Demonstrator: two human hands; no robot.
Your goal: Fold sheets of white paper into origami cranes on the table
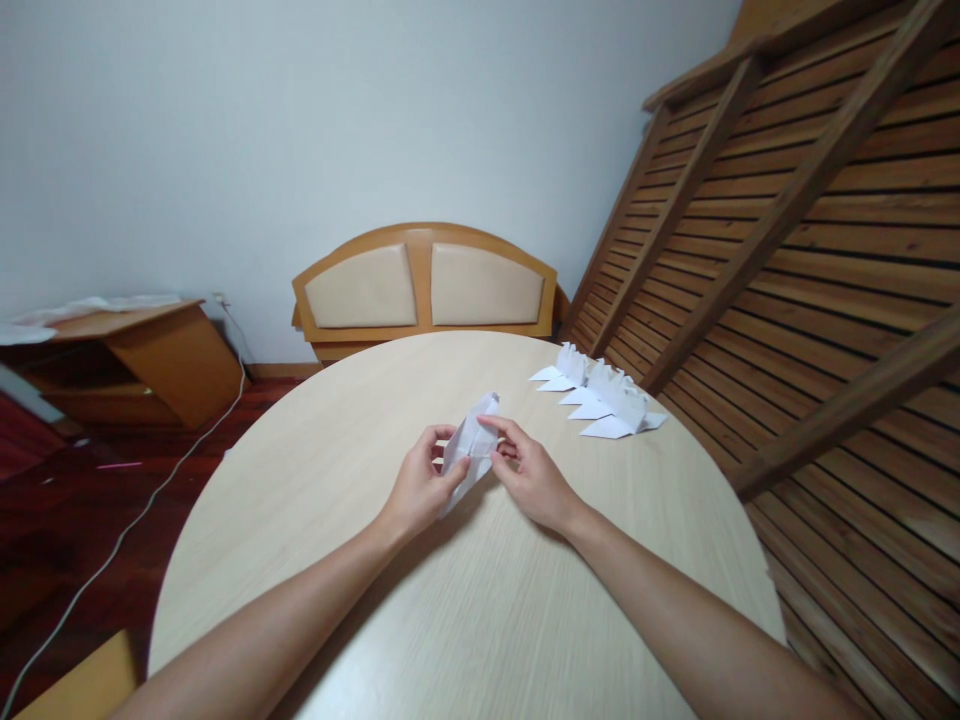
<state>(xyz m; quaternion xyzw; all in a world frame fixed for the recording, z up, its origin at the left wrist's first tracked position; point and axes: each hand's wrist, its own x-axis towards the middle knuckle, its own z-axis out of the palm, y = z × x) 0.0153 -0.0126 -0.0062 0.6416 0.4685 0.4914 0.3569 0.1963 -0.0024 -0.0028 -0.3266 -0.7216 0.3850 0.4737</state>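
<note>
Over the middle of the round table (pixel 337 560), a folded piece of white paper (pixel 474 440) is held up at a slant between both hands. My left hand (pixel 426 482) grips its left side, thumb on the near face and fingers behind. At the right edge, my right hand (pixel 531 475) pinches the paper between thumb and index finger; its other fingers are curled. Several folded white paper figures (pixel 604 390) with pointed wings stand in rows near the table's right edge.
A wooden slatted frame (pixel 795 260) leans along the right side. Behind the table stands a headboard with cream panels (pixel 360 288). At the left are a low wooden desk (pixel 172 350) and a white cable (pixel 176 465) on the dark red floor.
</note>
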